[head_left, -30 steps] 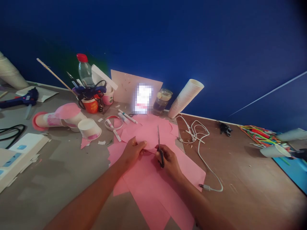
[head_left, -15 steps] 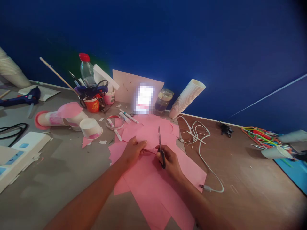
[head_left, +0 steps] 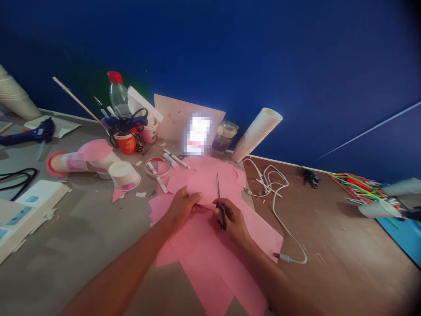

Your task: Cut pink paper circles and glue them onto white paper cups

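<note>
Between thumb and fingers, my left hand [head_left: 184, 205] pinches the near edge of a piece of pink paper [head_left: 205, 186]. Just to its right, my right hand [head_left: 232, 219] is closed round the dark handles of a pair of scissors [head_left: 218, 191]. The blades point away from me, look nearly closed, and lie at the right part of the held paper. I cannot tell whether they touch its edge. More pink sheets [head_left: 204, 254] lie overlapping on the table beneath both hands, some with jagged edges.
Left of the paper are markers [head_left: 176, 159], a tape roll [head_left: 158, 167], a paper cup [head_left: 125, 176] and a power strip [head_left: 29, 199]. Behind stand a bottle [head_left: 118, 94], a jar [head_left: 225, 139] and stacked cups [head_left: 256, 135]. A white cable [head_left: 276, 210] winds along the right.
Almost nothing differs. Both hands keep their hold on the paper and the scissors, and the blades lean very slightly further left.
</note>
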Demonstrator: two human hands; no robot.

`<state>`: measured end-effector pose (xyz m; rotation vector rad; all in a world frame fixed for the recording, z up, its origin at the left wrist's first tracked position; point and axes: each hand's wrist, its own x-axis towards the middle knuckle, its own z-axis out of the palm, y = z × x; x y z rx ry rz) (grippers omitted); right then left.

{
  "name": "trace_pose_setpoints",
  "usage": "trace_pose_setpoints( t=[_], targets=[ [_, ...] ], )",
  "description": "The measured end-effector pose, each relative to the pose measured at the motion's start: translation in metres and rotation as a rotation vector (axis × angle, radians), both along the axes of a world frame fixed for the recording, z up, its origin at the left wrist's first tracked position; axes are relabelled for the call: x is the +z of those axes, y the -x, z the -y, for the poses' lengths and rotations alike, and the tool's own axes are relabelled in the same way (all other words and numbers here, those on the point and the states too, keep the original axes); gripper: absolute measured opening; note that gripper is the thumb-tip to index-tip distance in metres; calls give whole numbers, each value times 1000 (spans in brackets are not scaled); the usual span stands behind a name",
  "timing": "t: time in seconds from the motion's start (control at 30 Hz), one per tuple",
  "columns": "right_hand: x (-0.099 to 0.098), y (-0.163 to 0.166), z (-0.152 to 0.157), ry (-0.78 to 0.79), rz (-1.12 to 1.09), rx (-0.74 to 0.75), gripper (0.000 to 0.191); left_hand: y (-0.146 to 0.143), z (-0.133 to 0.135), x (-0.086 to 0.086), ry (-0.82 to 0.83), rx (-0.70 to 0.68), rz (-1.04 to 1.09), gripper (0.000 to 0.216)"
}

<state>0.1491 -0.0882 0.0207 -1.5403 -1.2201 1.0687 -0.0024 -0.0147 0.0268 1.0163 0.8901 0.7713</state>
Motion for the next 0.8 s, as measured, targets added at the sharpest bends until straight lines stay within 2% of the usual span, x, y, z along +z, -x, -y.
trace_pose_setpoints(
  t=[0.33,0.8],
  targets=[
    [-1,1,0,2,35,-9,32,1,0,2,-7,9,-15,25],
    [4,1,4,20,-111,11,39,6,-7,-9,-17,80,27,23]
  ],
)
